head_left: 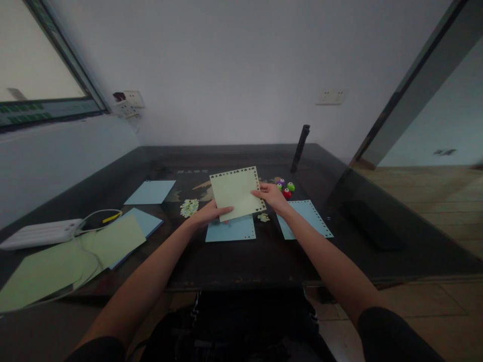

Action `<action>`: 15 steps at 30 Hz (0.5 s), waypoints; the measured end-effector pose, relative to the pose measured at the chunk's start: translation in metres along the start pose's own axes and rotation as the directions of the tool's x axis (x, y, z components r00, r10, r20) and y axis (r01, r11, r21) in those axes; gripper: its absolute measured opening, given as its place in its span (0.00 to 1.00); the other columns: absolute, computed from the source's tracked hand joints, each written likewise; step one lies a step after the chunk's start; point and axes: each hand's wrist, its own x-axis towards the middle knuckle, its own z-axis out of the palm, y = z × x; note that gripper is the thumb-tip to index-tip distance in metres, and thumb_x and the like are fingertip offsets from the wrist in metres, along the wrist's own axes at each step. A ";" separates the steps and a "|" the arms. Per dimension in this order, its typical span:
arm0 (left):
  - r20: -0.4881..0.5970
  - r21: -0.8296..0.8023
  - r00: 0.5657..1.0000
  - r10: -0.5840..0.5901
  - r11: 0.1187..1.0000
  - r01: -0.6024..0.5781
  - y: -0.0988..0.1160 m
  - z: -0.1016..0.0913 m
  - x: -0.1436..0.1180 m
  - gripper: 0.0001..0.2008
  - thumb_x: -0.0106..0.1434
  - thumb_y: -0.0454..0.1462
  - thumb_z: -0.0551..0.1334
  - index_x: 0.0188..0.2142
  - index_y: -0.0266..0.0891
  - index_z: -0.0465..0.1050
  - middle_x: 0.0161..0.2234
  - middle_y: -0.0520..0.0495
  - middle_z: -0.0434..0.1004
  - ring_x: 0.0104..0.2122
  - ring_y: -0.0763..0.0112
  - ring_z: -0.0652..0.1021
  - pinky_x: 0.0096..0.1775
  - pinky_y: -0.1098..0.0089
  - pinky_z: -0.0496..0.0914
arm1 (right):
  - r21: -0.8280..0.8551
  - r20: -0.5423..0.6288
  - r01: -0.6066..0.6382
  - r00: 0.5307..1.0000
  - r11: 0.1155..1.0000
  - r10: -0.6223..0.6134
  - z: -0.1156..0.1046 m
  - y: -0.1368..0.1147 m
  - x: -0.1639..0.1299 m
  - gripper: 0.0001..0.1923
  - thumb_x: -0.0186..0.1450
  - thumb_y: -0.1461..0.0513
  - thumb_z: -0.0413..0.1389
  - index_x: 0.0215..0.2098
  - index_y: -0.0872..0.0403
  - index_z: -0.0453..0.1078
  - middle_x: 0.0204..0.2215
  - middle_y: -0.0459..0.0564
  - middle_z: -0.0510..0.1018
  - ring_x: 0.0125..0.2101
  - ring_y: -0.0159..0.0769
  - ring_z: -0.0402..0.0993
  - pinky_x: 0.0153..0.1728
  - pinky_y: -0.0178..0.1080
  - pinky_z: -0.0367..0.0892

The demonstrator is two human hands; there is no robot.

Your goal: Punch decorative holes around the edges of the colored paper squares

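Note:
A pale yellow sheet of paper, with a row of small punched shapes along its top and right edges, is held up over the table. My left hand grips its lower left, thumb on the front. At the right edge my right hand pinches it, thumb also in front. Partly covered beneath lies a light blue sheet with a few punched holes. Small paper cut-outs form a pile left of my left hand, and a smaller pile sits below the held sheet.
Red, green and purple craft punches stand behind my right hand. A punched blue sheet lies under my right forearm. At left are another blue sheet, yellow sheets, and a white power strip with its cable. A black phone-like object lies right.

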 end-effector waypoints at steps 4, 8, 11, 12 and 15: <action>0.009 0.053 0.999 0.033 0.998 -0.033 -0.005 -0.002 0.002 0.23 0.51 0.39 0.67 0.47 0.34 0.70 0.33 0.41 0.78 0.22 0.71 0.74 0.23 0.71 0.68 | -0.066 -0.009 -0.006 1.000 0.998 0.005 0.000 -0.002 -0.001 0.14 0.54 0.59 0.62 0.37 0.57 0.74 0.34 0.54 0.80 0.31 0.36 0.75 0.34 0.39 0.71; 0.044 0.056 0.998 0.049 0.997 -0.052 -0.005 -0.002 0.002 0.19 0.51 0.39 0.67 0.43 0.35 0.72 0.29 0.42 0.78 0.19 0.72 0.73 0.22 0.71 0.68 | -0.100 -0.003 0.009 1.000 0.995 -0.009 0.001 -0.003 -0.002 0.14 0.55 0.59 0.61 0.37 0.57 0.73 0.35 0.54 0.79 0.33 0.37 0.74 0.35 0.41 0.71; -0.008 0.075 0.997 0.074 0.995 -0.073 -0.004 -0.003 0.003 0.20 0.49 0.38 0.68 0.43 0.35 0.72 0.30 0.42 0.79 0.23 0.69 0.75 0.24 0.71 0.69 | -0.118 0.013 0.023 1.000 0.993 -0.022 0.000 -0.002 -0.001 0.13 0.55 0.57 0.61 0.36 0.57 0.73 0.34 0.53 0.79 0.32 0.36 0.74 0.34 0.39 0.69; -0.028 0.086 0.996 0.082 0.993 -0.080 -0.003 -0.003 0.004 0.21 0.49 0.38 0.68 0.43 0.35 0.72 0.31 0.42 0.79 0.24 0.68 0.76 0.25 0.71 0.70 | -0.134 0.016 0.034 0.999 0.990 -0.032 -0.001 -0.001 0.000 0.13 0.56 0.56 0.61 0.35 0.57 0.73 0.33 0.52 0.78 0.31 0.35 0.73 0.33 0.38 0.69; -0.057 0.125 0.994 0.091 0.989 -0.083 -0.005 -0.006 0.006 0.21 0.50 0.40 0.67 0.43 0.34 0.72 0.32 0.41 0.78 0.23 0.68 0.75 0.26 0.69 0.70 | -0.189 -0.012 0.080 0.996 0.979 -0.084 -0.004 0.002 0.003 0.14 0.56 0.52 0.59 0.29 0.56 0.71 0.25 0.48 0.75 0.24 0.31 0.68 0.26 0.35 0.63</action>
